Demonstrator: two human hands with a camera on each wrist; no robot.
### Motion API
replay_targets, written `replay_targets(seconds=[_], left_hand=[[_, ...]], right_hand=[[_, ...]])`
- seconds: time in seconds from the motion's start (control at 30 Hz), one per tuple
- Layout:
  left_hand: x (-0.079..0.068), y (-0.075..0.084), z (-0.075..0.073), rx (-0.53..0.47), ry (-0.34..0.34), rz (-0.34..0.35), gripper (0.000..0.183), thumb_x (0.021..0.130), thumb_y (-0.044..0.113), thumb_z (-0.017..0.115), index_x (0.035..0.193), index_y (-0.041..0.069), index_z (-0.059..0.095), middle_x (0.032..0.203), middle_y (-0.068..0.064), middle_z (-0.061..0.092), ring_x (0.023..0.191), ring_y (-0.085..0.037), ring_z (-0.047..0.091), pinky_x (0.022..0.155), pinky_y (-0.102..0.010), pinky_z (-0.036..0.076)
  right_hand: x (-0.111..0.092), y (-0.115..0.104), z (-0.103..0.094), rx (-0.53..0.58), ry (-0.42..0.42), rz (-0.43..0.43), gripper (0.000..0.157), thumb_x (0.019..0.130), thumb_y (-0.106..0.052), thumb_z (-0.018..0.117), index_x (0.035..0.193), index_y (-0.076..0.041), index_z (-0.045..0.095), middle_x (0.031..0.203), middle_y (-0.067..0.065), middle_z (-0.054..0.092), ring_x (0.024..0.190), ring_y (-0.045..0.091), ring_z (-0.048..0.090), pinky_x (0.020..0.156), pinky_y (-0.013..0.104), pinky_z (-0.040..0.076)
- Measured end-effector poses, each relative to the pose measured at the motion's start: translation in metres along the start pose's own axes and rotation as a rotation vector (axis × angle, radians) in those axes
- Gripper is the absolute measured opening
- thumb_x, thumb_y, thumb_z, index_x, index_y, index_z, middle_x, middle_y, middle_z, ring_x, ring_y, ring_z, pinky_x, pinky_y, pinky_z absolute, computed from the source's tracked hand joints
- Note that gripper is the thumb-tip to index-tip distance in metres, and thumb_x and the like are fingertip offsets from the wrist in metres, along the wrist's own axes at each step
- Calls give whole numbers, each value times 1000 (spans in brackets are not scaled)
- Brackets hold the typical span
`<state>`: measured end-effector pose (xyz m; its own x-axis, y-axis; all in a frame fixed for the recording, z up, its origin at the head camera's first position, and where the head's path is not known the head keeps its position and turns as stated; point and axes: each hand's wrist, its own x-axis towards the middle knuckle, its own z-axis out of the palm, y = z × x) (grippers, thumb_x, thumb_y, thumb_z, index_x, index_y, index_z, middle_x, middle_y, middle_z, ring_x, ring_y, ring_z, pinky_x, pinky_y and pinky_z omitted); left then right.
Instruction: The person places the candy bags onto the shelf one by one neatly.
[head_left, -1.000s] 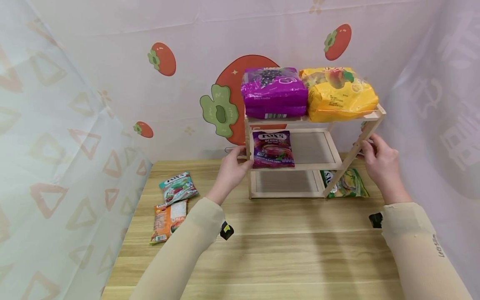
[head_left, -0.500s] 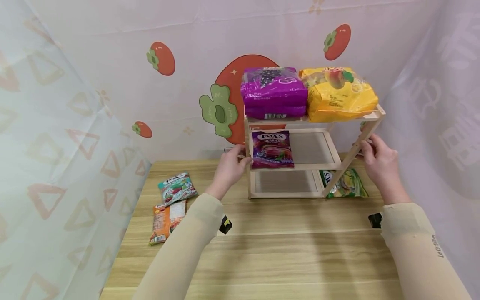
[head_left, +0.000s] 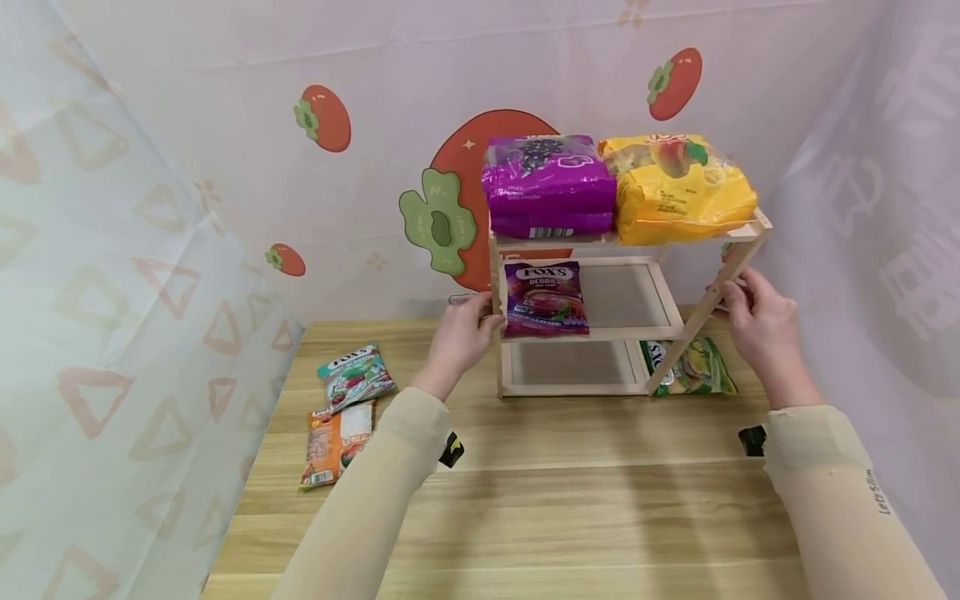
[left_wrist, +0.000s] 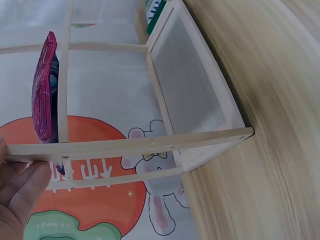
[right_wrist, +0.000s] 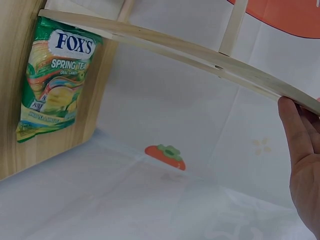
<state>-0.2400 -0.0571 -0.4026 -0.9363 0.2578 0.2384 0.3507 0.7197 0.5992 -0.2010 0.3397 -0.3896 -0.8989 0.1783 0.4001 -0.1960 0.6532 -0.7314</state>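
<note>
A small wooden three-tier shelf (head_left: pixel 576 391) stands on the table. My left hand (head_left: pixel 463 337) pinches its front left post, thumb in front; the left wrist view shows the fingers (left_wrist: pixel 31 187) at that post. On the other side my right hand (head_left: pixel 765 329) grips the right post, and its fingers (right_wrist: pixel 295 132) meet the wood in the right wrist view. Up on the top tier sit a large purple bag (head_left: pixel 551 187) and a yellow bag (head_left: pixel 678 192). A purple Fox's Berries candy bag (head_left: pixel 546 300) leans at the middle tier's left end.
To the right of the shelf's base lies a green Fox's Spring Tea candy bag (head_left: pixel 697 371). A teal candy bag (head_left: pixel 356 377) overlaps an orange bag (head_left: pixel 322 450) at the table's left. Printed cloth walls (head_left: pixel 360 208) close in the back and both sides.
My left hand has shifted very slightly against the post. The shelf, the bags and my right hand look the same.
</note>
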Motion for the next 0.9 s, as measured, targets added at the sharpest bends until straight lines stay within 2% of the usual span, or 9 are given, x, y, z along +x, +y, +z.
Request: replay_targets(seconds=[0.3, 0.4, 0.43, 0.53, 0.57, 0.67, 0.77, 0.9], left_hand=[[0, -2, 0, -10, 2, 0, 31, 100, 20, 68, 126, 3, 66, 109, -14, 75, 97, -28, 73, 85, -42, 60], [0, -2, 1, -6, -3, -4, 32, 100, 20, 68, 127, 3, 66, 110, -14, 75, 96, -27, 73, 84, -41, 60], [0, -2, 1, -7, -7, -8, 32, 100, 20, 68, 127, 2, 66, 110, -14, 75, 96, -27, 73, 84, -41, 60], [0, -2, 0, -6, -13, -12, 34, 100, 21, 67, 128, 2, 65, 110, -14, 75, 95, -27, 73, 84, -41, 60], [0, -2, 0, -4, -14, -13, 34, 100, 22, 67, 128, 2, 65, 110, -14, 75, 95, -27, 73, 84, -41, 60], [0, -2, 0, -6, -13, -9, 32, 100, 21, 68, 127, 3, 66, 110, -14, 75, 95, -27, 73, 84, -41, 60], [0, -3, 0, -7, -9, 1, 30, 100, 21, 68, 124, 3, 66, 108, -13, 75, 94, -26, 73, 84, -41, 60], [0, -3, 0, -9, -1, 13, 27, 100, 21, 67, 121, 4, 67, 106, -13, 75, 93, -26, 73, 84, -41, 60]], right_hand=[[-1, -1, -1, -18, -6, 14, 42, 109, -26, 48, 145, -7, 54, 123, 31, 66, 85, -22, 51, 70, 1, 48], [-1, 0, -2, 8, -21, 34, 43, 109, -29, 49, 146, -7, 54, 123, 28, 67, 86, -21, 54, 73, 4, 50], [-1, 1, -3, 22, -29, 44, 44, 108, -30, 49, 146, -9, 54, 122, 26, 67, 87, -20, 55, 74, 5, 52], [-1, 3, -4, 67, -54, 66, 44, 108, -32, 50, 147, -14, 54, 114, 4, 72, 90, -18, 59, 76, 8, 54], [-2, 4, -4, 70, -63, 67, 44, 108, -33, 49, 147, -14, 54, 114, 3, 72, 90, -18, 60, 76, 8, 54], [-4, 9, -6, 53, -101, 69, 47, 109, -37, 43, 148, -10, 53, 118, 9, 72, 86, -20, 58, 74, 4, 51], [-8, 17, -8, 53, -148, 69, 57, 112, -40, 31, 150, -1, 48, 130, 35, 61, 85, -22, 57, 74, 2, 49], [-11, 31, -8, 85, -202, 94, 64, 112, -41, 20, 150, 6, 43, 132, 39, 57, 89, -18, 59, 74, 5, 51]])
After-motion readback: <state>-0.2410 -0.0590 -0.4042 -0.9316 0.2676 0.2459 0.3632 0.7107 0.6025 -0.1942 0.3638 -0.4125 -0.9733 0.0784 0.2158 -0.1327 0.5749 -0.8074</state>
